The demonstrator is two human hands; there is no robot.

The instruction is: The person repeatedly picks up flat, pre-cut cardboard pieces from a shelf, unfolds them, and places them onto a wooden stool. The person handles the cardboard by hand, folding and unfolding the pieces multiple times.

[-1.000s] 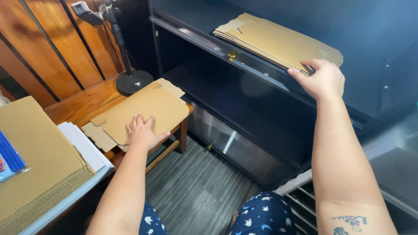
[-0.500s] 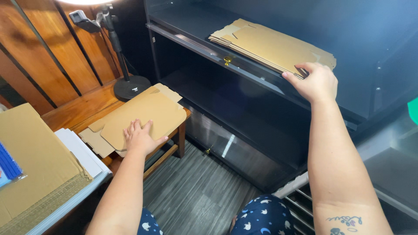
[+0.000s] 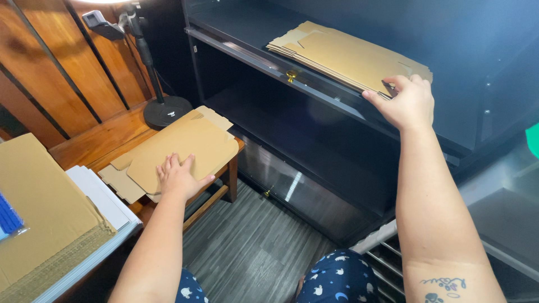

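1. Two stacks of flat cardboard sat at the far left: a big brown stack (image 3: 39, 224) cut off by the frame edge, with a blue item (image 3: 8, 216) on it only partly in view, and white sheets (image 3: 104, 196) just beside it.
2. One left hand (image 3: 178, 177) lay palm down, fingers spread and gripping nothing, on a flattened cardboard box (image 3: 185, 146); how many blanks lay under it was hard to tell, though a second flap showed below.
3. That box rested on one wooden bench (image 3: 101, 137), whose near end was hidden by the white sheets.
4. One black stand (image 3: 167, 109) stood with its round base on the bench, behind the box; its top was cut off.
5. One dark cabinet (image 3: 314, 146) filled the middle, its lower shelf in shadow.
6. One pile of flat cardboard blanks (image 3: 342, 56) lay on the cabinet's top shelf; the count could not be made out.
7. One right hand (image 3: 405, 101) pinched the pile's near corner, fingers closed on its edge.
8. Grey plank flooring (image 3: 252, 252) ran below, and wood panelling (image 3: 56, 67) backed the left side.
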